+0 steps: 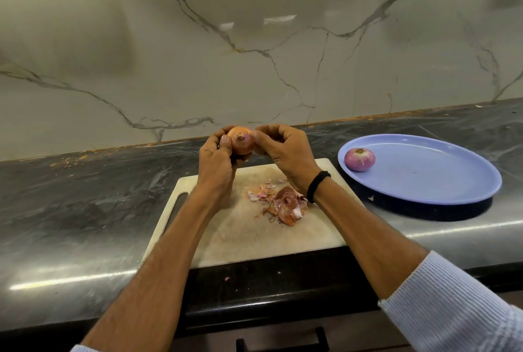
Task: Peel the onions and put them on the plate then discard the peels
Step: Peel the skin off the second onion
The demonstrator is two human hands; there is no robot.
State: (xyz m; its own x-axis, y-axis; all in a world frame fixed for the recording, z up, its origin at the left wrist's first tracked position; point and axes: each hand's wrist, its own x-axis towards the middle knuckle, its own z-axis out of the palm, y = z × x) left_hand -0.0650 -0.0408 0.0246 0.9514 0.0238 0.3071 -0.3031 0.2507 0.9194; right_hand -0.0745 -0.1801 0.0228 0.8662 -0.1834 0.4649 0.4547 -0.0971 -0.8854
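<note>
while held, onion (240,141), tufted end toward camera

Plate (441,182) pale blue; peeled onion (359,159) purple-pink, white-streaked. Held onion (241,141) orange-brown. Counter (85,196) dark grey, mottled. Wall (254,40) white, grey-veined.

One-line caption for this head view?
Left hand and right hand grip a skin-on onion above the cutting board strewn with peels; a peeled onion sits on the blue plate.
</note>
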